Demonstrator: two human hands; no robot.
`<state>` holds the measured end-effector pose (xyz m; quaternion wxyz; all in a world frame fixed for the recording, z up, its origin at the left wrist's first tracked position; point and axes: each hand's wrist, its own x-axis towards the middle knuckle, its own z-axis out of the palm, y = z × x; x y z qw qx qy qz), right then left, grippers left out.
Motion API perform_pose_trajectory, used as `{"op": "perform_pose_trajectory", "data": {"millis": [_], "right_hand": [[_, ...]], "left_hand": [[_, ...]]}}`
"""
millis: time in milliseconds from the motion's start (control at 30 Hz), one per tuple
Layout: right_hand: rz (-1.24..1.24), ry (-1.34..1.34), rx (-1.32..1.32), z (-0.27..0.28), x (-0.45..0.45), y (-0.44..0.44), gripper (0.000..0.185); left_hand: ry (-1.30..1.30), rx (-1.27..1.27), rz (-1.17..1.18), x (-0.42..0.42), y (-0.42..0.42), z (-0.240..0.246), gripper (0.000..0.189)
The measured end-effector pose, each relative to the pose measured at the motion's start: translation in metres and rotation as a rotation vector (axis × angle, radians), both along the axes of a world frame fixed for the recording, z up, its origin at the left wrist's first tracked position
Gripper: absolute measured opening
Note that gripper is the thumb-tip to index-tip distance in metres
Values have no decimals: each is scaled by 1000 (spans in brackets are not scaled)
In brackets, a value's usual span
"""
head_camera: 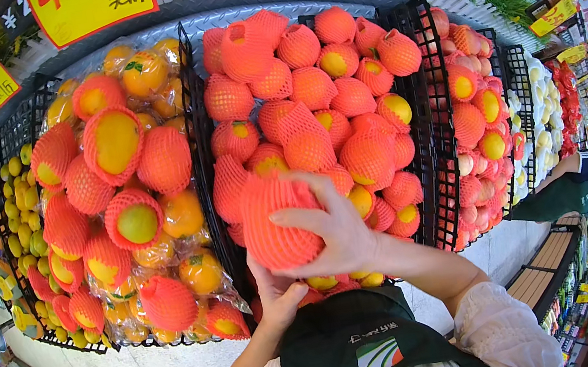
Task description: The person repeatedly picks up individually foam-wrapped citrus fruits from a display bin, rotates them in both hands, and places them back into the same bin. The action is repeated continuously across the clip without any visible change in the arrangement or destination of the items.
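Note:
A large fruit in a coral-pink foam net sleeve is between my hands above the middle crate. My right hand grips it from the right, thumb and fingers spread over the ribbed foam. Below it, my left hand cups the underside; some of those fingers are hidden behind the fruit. The sleeve covers the fruit almost wholly, so its kind is not plain. Around my hands lie many round fruits in the same pink foam nets, some showing yellow-orange skin.
Black plastic mesh dividers separate the fruit bins. On the left, plastic-wrapped oranges lie under netted fruits, beside small yellow-green fruits. Peaches or apples fill the right bin. Yellow price signs hang behind. A person in a dark apron stands at right.

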<state>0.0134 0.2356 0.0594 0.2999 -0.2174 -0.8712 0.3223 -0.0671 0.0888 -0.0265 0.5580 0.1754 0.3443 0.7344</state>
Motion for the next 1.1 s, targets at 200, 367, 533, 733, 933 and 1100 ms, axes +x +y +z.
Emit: {"op": "perform_pose_trajectory", "data": {"millis": [200,367,533,733,933,1100], "right_hand": [[-117,-39,-224,-15,57,-51,48],[-182,-1,-184,-9,74,-77,22],[-234,102,-310,-12,77,-96,19],[-173,289,-765,-15,76,-124,16],[-19,514,-1095,-4,80,-134,12],[-158,272,-595,6,85,-130,28]], "left_hand": [[73,-39,-94,16,-18,15,102],[50,-70,-116,28,-35,15,87],[-52,-67,-122,30,-50,19,88],[-512,156,-415,24,-88,6,103],[-747,57,-297,25,-96,3,115],[-676,11,-198,32,-87,24,107]]}}
